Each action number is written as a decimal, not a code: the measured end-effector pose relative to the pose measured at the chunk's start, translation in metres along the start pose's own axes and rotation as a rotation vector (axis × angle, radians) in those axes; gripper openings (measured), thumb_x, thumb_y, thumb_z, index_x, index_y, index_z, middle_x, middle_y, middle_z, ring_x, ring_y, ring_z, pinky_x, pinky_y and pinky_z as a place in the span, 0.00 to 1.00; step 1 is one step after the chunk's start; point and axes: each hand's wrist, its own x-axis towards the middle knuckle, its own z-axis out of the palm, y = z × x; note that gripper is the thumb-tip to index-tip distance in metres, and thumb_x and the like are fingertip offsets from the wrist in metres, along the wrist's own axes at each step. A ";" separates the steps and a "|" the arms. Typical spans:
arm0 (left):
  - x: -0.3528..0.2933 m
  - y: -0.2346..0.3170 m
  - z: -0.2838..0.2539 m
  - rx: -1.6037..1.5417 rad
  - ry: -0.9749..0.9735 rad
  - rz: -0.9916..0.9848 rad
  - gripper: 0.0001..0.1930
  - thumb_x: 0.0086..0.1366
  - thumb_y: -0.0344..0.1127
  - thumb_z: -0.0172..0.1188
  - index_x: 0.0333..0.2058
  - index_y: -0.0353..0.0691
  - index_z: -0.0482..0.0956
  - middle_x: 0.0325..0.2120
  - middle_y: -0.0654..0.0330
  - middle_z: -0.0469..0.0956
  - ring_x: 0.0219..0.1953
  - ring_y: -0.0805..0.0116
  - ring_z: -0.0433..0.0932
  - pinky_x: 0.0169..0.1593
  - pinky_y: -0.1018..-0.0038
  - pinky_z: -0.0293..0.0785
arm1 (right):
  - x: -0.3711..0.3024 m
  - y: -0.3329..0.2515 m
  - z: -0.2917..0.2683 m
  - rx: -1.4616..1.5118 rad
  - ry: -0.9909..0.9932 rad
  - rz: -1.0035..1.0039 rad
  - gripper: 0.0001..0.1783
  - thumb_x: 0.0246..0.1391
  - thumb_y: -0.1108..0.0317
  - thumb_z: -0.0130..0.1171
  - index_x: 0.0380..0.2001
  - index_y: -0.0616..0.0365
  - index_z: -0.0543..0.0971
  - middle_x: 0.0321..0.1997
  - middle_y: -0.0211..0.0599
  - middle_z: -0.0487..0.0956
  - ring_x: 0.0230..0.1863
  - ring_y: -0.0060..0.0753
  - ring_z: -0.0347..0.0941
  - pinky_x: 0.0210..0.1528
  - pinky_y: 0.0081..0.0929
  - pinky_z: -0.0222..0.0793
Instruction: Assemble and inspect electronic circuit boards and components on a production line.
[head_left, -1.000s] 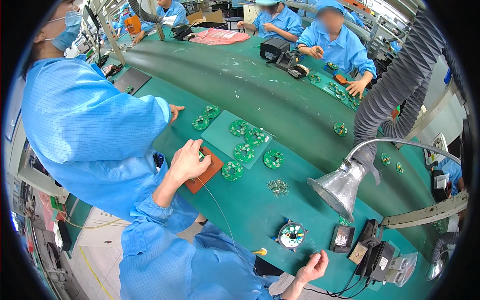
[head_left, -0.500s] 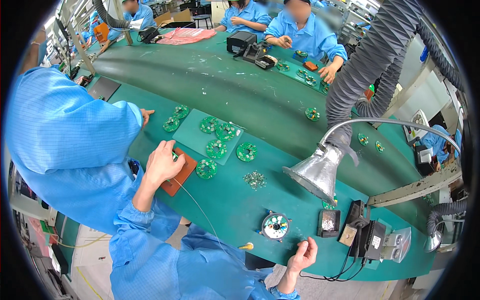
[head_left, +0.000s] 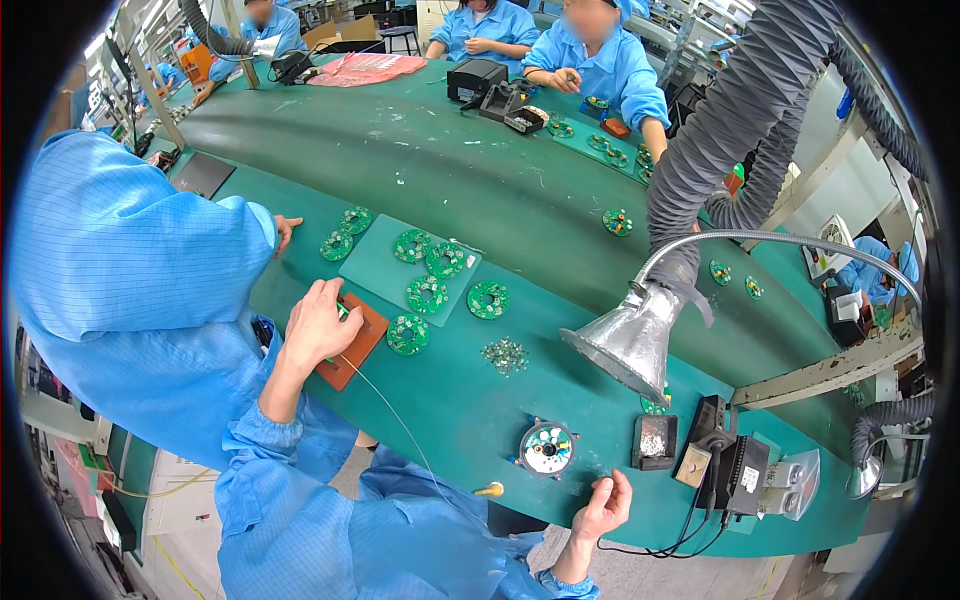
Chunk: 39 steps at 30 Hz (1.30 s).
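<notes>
1. The left hand [head_left: 318, 325] lies on a brown block [head_left: 352, 340] at the near edge of the green bench [head_left: 470, 400], fingers bent over it; whether its grip is closed on anything cannot be told.
2. The right hand [head_left: 604, 505] pinches a thin wire [head_left: 400, 425] at the bench edge.
3. Round green circuit boards [head_left: 427, 294] sit just beyond the block.

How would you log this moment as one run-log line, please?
left hand resting on brown fixture block | right hand at table edge, pinching thin wire | round green board beside block
</notes>
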 end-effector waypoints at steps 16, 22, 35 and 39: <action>-0.003 0.002 -0.005 0.001 -0.009 -0.008 0.28 0.55 0.42 0.57 0.51 0.29 0.72 0.44 0.44 0.75 0.45 0.46 0.76 0.50 0.59 0.73 | 0.000 -0.002 0.003 0.022 -0.005 -0.004 0.12 0.61 0.71 0.55 0.45 0.67 0.76 0.29 0.31 0.76 0.29 0.18 0.68 0.32 0.17 0.65; -0.002 0.002 -0.005 0.006 -0.011 -0.004 0.27 0.55 0.41 0.57 0.51 0.28 0.72 0.44 0.44 0.75 0.46 0.46 0.76 0.50 0.59 0.73 | -0.001 -0.002 0.003 0.024 0.001 0.001 0.12 0.61 0.72 0.55 0.46 0.67 0.76 0.29 0.31 0.76 0.29 0.18 0.68 0.33 0.16 0.65; 0.004 0.007 0.002 0.024 0.007 0.035 0.26 0.56 0.41 0.57 0.51 0.29 0.72 0.44 0.44 0.75 0.46 0.44 0.75 0.49 0.58 0.73 | 0.001 0.003 -0.003 0.014 0.011 -0.013 0.11 0.58 0.75 0.57 0.44 0.68 0.76 0.34 0.33 0.77 0.28 0.18 0.70 0.32 0.16 0.68; 0.002 0.000 0.006 -0.006 0.026 0.046 0.26 0.56 0.41 0.58 0.51 0.29 0.72 0.43 0.45 0.74 0.45 0.44 0.75 0.49 0.58 0.72 | -0.001 -0.004 0.001 -0.004 -0.028 -0.011 0.11 0.60 0.72 0.57 0.44 0.67 0.76 0.31 0.32 0.77 0.29 0.19 0.71 0.33 0.16 0.67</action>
